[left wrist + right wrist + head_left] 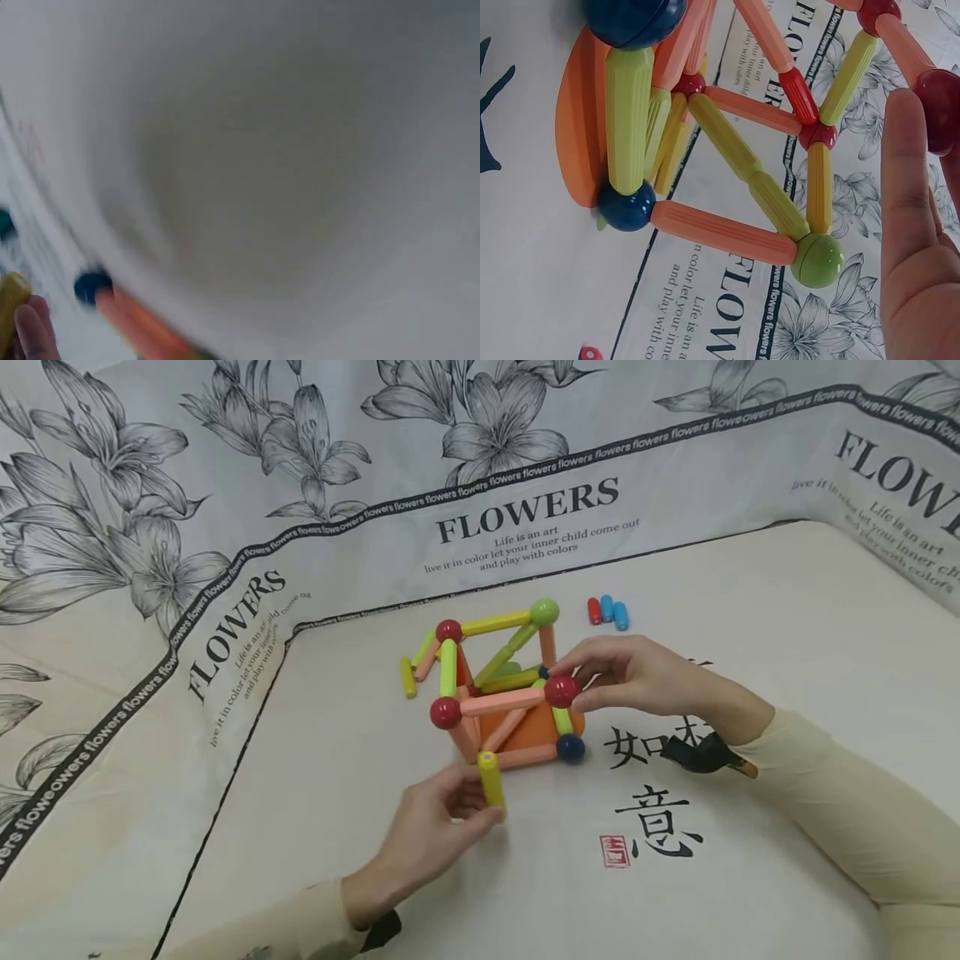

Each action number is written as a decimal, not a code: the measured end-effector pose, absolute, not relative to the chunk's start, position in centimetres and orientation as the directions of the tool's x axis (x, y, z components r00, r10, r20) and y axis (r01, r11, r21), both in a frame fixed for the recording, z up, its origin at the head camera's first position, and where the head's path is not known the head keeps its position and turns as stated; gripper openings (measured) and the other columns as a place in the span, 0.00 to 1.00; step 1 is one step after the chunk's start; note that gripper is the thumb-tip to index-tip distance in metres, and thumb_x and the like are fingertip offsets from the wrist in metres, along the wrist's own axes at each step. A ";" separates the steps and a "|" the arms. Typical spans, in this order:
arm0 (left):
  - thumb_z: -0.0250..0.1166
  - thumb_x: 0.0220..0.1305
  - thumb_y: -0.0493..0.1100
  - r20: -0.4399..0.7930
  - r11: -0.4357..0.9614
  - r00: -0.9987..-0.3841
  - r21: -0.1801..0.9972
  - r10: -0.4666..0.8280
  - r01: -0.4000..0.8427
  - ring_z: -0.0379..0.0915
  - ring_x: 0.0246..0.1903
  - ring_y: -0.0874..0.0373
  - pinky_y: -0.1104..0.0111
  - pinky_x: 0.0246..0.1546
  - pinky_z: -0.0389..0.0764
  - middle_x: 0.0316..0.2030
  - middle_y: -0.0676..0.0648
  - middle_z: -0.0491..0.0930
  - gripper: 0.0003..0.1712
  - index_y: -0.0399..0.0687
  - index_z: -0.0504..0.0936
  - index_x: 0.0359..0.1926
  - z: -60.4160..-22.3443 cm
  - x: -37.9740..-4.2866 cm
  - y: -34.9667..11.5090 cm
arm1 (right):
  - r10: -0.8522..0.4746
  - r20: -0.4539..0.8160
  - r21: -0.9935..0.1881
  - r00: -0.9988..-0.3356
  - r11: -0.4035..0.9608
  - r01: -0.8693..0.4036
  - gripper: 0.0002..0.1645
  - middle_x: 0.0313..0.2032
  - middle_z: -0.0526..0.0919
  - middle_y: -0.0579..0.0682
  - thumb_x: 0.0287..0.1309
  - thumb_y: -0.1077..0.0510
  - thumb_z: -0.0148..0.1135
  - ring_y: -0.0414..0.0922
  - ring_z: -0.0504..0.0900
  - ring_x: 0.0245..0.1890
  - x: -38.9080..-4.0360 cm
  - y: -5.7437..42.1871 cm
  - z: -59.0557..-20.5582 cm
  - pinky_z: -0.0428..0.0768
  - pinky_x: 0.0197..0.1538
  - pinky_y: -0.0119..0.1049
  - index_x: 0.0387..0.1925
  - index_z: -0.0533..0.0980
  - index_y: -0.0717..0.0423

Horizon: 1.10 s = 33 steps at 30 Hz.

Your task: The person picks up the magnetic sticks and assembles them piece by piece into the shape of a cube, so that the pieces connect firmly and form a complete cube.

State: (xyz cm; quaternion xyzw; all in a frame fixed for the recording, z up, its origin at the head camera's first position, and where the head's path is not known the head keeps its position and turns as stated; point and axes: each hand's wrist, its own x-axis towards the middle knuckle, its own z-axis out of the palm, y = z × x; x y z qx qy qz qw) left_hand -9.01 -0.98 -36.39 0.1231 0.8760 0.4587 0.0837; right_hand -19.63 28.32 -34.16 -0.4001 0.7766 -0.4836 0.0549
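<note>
A box-shaped frame of coloured rods and balls stands on the table, with an orange panel (pixel 510 733) low inside it. My right hand (pixel 637 675) pinches the red ball (pixel 561 692) at its upper near right corner; the right wrist view shows a thumb (pixel 909 172) along this red ball (pixel 939 112). A salmon rod (pixel 502 701) joins that ball to another red ball (pixel 446 712) on the left. Just in front of the frame, my left hand (pixel 438 814) holds a short yellow rod (pixel 492 785) nearly upright between thumb and fingers. The left wrist view catches this yellow rod (pixel 10 304) at its edge.
One red rod (pixel 594 611) and two blue rods (pixel 607 608) lie behind the frame to the right. A loose-looking yellow rod (pixel 408 677) is at its left. Black brush characters (pixel 663 822) mark the pale tablecloth (pixel 337 718). Flower-printed cloth (pixel 360 568) rises behind.
</note>
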 end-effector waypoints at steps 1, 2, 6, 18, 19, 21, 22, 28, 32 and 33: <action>0.71 0.59 0.40 -0.063 0.555 -0.941 0.820 0.332 0.141 0.82 0.37 0.63 0.76 0.38 0.82 0.40 0.49 0.85 0.18 0.46 0.81 0.50 -36.7 -9.2 0.2 | -0.675 0.300 -0.797 -0.674 0.211 -0.566 0.22 0.48 0.83 0.52 0.59 0.65 0.66 0.40 0.84 0.44 -19.7 28.3 -34.1 0.85 0.45 0.33 0.56 0.77 0.57; 0.71 0.59 0.40 -0.087 0.560 -0.929 0.816 0.359 0.140 0.82 0.36 0.64 0.77 0.38 0.82 0.40 0.50 0.85 0.17 0.46 0.81 0.50 -37.0 -9.6 1.4 | -0.675 0.297 -0.800 -0.676 0.211 -0.562 0.22 0.49 0.83 0.52 0.60 0.64 0.66 0.40 0.84 0.45 -19.7 28.3 -34.1 0.85 0.46 0.33 0.57 0.77 0.57; 0.71 0.60 0.44 -0.115 0.560 -0.928 0.821 0.354 0.112 0.81 0.35 0.66 0.76 0.38 0.82 0.39 0.51 0.85 0.17 0.47 0.82 0.49 -37.8 -11.1 5.0 | -0.683 0.273 -0.819 -0.678 0.204 -0.536 0.23 0.51 0.82 0.53 0.60 0.63 0.66 0.41 0.84 0.45 -19.8 27.8 -34.1 0.85 0.46 0.34 0.57 0.76 0.58; 0.70 0.62 0.47 0.045 0.589 -0.974 0.790 0.224 0.172 0.82 0.40 0.65 0.70 0.46 0.83 0.40 0.55 0.86 0.15 0.54 0.83 0.50 -37.9 -13.2 7.8 | -0.696 0.279 -0.810 -0.661 0.200 -0.552 0.21 0.49 0.83 0.51 0.59 0.62 0.67 0.42 0.84 0.44 -19.7 28.0 -33.5 0.85 0.48 0.35 0.55 0.78 0.55; 0.69 0.62 0.46 0.052 0.591 -0.973 0.787 0.223 0.178 0.82 0.40 0.64 0.70 0.46 0.83 0.40 0.55 0.86 0.15 0.54 0.83 0.50 -37.8 -13.2 7.9 | -0.694 0.279 -0.808 -0.664 0.204 -0.553 0.21 0.49 0.83 0.51 0.59 0.62 0.68 0.42 0.84 0.44 -19.7 28.1 -33.5 0.85 0.48 0.35 0.55 0.78 0.55; 0.69 0.62 0.46 0.056 0.593 -0.974 0.785 0.221 0.180 0.82 0.41 0.64 0.70 0.45 0.83 0.41 0.55 0.86 0.15 0.54 0.82 0.50 -37.8 -13.3 8.2 | -0.690 0.283 -0.802 -0.667 0.211 -0.558 0.21 0.49 0.83 0.50 0.59 0.62 0.68 0.42 0.84 0.45 -19.5 28.3 -33.6 0.84 0.48 0.35 0.54 0.78 0.54; 0.69 0.62 0.46 0.058 0.594 -0.974 0.784 0.221 0.181 0.82 0.41 0.64 0.70 0.45 0.83 0.41 0.54 0.86 0.15 0.54 0.82 0.51 -37.8 -13.3 8.3 | -0.688 0.286 -0.799 -0.667 0.213 -0.562 0.21 0.49 0.83 0.50 0.59 0.62 0.68 0.41 0.84 0.45 -19.5 28.4 -33.7 0.84 0.49 0.35 0.54 0.78 0.54; 0.68 0.64 0.45 0.069 0.602 -0.973 0.775 0.221 0.192 0.82 0.42 0.63 0.69 0.48 0.83 0.44 0.54 0.86 0.16 0.55 0.81 0.52 -38.0 -13.5 8.6 | -0.691 0.303 -0.787 -0.656 0.207 -0.581 0.21 0.49 0.83 0.50 0.58 0.62 0.68 0.41 0.84 0.46 -19.3 28.6 -33.9 0.84 0.50 0.36 0.54 0.79 0.54; 0.68 0.64 0.44 0.037 0.586 -0.974 0.794 0.225 0.165 0.82 0.46 0.60 0.66 0.50 0.83 0.48 0.53 0.85 0.19 0.57 0.78 0.56 -38.0 -13.5 8.4 | -0.691 0.299 -0.782 -0.658 0.217 -0.584 0.21 0.49 0.82 0.49 0.58 0.62 0.68 0.41 0.83 0.46 -19.2 28.6 -33.8 0.84 0.50 0.36 0.54 0.79 0.53; 0.68 0.64 0.44 0.020 0.575 -0.974 0.804 0.225 0.149 0.81 0.47 0.59 0.65 0.51 0.83 0.50 0.53 0.83 0.22 0.57 0.77 0.58 -37.9 -13.3 8.3 | -0.691 0.298 -0.782 -0.658 0.218 -0.584 0.21 0.49 0.82 0.49 0.58 0.62 0.68 0.41 0.83 0.46 -19.2 28.6 -33.8 0.84 0.50 0.36 0.54 0.79 0.53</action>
